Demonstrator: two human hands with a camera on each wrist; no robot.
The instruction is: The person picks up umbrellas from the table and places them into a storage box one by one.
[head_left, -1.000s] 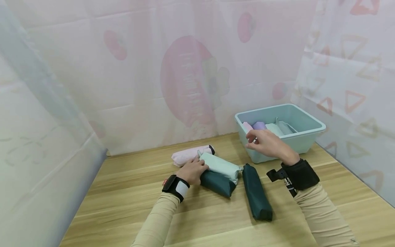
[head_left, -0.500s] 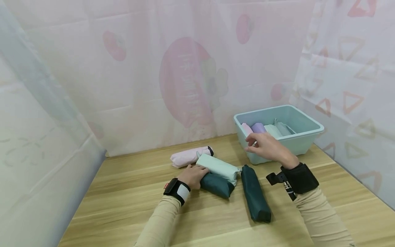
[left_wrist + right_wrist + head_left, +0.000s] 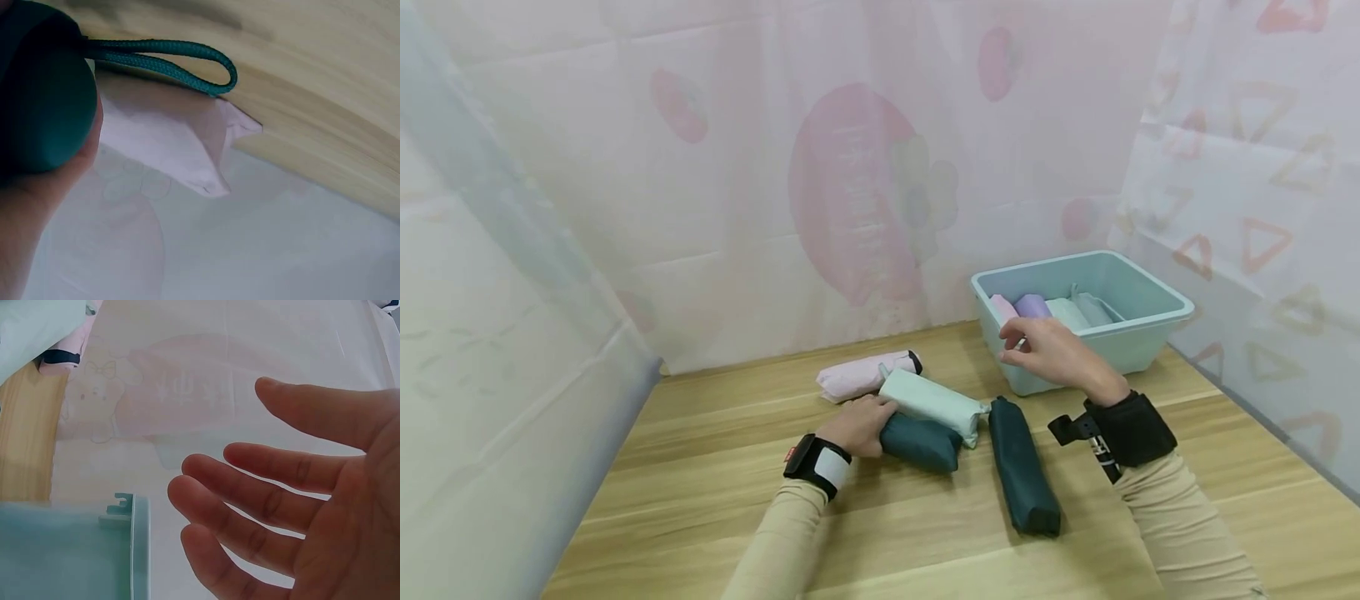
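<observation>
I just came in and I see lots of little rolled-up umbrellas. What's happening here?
A person is handling folded umbrellas on a wooden table. Their left hand holds the end of a dark green umbrella, with a mint green umbrella lying across it. Their right hand hovers open and empty in front of a pale blue bin with more umbrellas inside. A pink umbrella and another dark green umbrella lie nearby.

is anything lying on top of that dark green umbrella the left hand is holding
Yes. The mint green umbrella lies across the far side of the dark green umbrella that the left hand grips at its near end. The other dark green umbrella lies apart to the right.
</observation>
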